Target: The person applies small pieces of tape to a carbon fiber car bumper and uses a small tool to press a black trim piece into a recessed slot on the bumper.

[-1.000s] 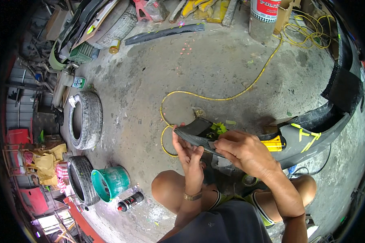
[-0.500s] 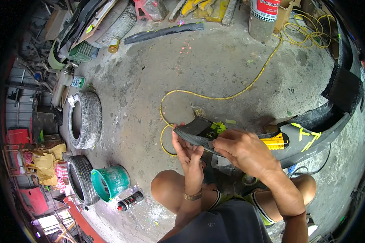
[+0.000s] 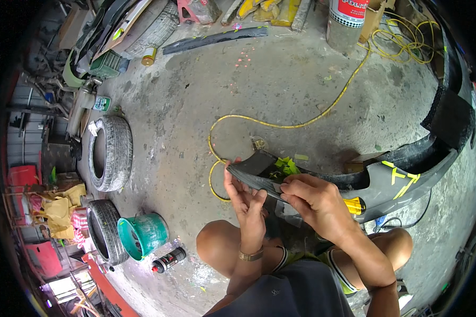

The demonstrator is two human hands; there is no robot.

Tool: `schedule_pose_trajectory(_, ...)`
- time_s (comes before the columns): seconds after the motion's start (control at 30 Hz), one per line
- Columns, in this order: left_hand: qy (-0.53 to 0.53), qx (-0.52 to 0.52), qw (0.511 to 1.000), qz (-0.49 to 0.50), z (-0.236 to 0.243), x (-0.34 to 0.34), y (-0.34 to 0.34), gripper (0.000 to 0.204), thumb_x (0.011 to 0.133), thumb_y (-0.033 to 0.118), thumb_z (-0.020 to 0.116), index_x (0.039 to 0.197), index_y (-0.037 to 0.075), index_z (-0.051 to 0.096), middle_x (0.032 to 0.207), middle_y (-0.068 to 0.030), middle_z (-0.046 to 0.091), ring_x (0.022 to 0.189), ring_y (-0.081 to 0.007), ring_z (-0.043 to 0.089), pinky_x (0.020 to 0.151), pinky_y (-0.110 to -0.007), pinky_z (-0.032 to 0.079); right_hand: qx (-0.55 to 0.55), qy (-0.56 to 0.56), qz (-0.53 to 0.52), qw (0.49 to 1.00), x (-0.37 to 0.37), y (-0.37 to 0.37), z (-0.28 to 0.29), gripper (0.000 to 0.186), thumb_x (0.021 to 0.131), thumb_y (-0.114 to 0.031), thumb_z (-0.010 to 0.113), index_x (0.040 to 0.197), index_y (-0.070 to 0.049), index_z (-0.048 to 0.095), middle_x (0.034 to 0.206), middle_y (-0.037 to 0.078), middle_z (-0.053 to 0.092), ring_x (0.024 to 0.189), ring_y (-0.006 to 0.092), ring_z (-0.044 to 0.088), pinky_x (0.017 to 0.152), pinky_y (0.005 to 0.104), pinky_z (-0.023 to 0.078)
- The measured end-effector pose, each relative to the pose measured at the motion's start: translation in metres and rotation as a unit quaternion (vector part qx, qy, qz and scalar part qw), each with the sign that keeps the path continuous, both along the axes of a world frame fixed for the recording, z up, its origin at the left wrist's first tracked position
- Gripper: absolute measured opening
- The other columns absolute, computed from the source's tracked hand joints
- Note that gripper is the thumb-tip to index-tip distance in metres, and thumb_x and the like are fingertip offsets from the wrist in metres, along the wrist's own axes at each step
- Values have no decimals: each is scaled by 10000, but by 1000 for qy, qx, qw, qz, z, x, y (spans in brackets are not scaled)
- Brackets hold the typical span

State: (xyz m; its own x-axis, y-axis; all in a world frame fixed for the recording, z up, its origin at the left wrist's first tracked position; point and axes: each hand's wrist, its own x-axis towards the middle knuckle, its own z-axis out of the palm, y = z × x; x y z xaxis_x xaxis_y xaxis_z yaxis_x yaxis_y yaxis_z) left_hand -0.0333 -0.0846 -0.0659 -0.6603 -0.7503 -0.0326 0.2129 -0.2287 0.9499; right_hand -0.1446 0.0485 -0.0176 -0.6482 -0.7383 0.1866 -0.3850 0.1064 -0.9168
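A long, dark grey car bumper (image 3: pixel 381 185) curves from in front of my knees to the far right, with strips of yellow-green tape (image 3: pixel 405 185) on its outer face. Around its near left tip, the thumb and fingers of my left hand (image 3: pixel 249 214) are closed. My right hand (image 3: pixel 320 203) is closed, fingertips pinched at the bumper's edge just right of the left thumb. Out of the back of that hand sticks the handle of a yellow utility knife (image 3: pixel 355 205); its blade end is hidden. Crumpled yellow-green tape (image 3: pixel 286 167) sits inside the bumper tip.
A yellow hose (image 3: pixel 280 127) winds over the concrete floor beyond the bumper. To the left are two tyres (image 3: pixel 119 153), a green bucket (image 3: pixel 154 232) and a black spray can (image 3: pixel 170 259). A large tin (image 3: pixel 346 31) stands at the back right, a dark strip (image 3: pixel 217 40) lies at the back.
My right hand has turned, so the knife's handle end has swung down and closer to the hand. Its fingertips have shifted slightly along the edge. My left hand keeps its hold.
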Motion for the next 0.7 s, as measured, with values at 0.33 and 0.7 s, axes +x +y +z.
schedule_pose_trajectory(0.33, -8, -13, 1000, -3, -2, 1, -1, 902, 873, -87, 606, 1657, 103, 205, 1645, -54, 327, 1114, -70, 466, 923, -228, 399, 83, 69, 21, 994, -1, -2, 10, 112, 907, -84, 703, 943, -56, 601, 929, 130, 672, 882, 383, 686, 745, 492, 560)
schedule_pose_trajectory(0.7, 11, 32, 999, 7, 3, 0, 1, 938, 856, -111, 630, 1662, 106, 201, 1637, -42, 338, 984, -83, 432, 937, -232, 414, 124, 198, 97, 967, -22, -5, 14, 153, 835, -80, 677, 984, -66, 647, 1089, 118, 656, 994, 342, 707, 822, 444, 589)
